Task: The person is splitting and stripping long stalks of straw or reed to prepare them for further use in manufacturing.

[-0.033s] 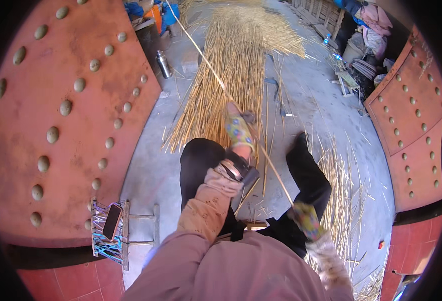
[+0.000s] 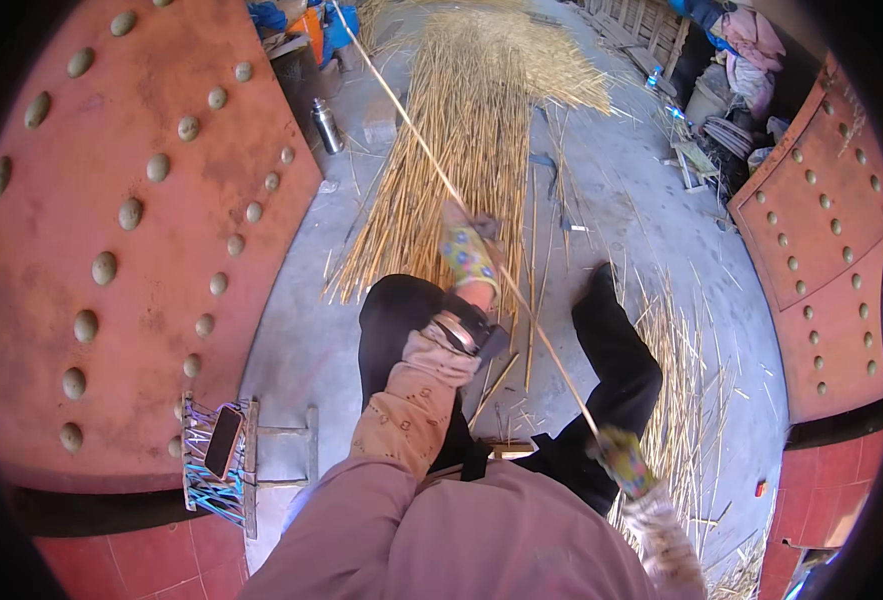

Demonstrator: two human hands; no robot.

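A long thin reed stalk (image 2: 561, 368) runs slantwise past me, from the top left down toward my right side. My left hand (image 2: 469, 252), in a flower-patterned glove with worn, greyish fingertips, is closed around its middle. Lower and to the right, my right hand (image 2: 625, 464), gloved alike, grips the stalk near its lower end. Motion blurs the fingers of both hands somewhat. Beyond my left hand, a broad layer of straw-coloured stalks (image 2: 471, 120) lies on the floor, pointing away from me. A dark band with a device (image 2: 466, 325) circles my left wrist.
Studded reddish door panels stand at left (image 2: 151, 250) and right (image 2: 816, 240). A low corded stool (image 2: 251, 470) bears a phone (image 2: 223, 442). A metal flask (image 2: 327, 128) stands beside the stalks. Loose stalks (image 2: 676, 380) lie right of my leg; piled cloths (image 2: 746, 50) sit far right.
My left hand has shifted slightly up and left. My right hand has moved a little down and right, so the hands are farther apart along the stalk.
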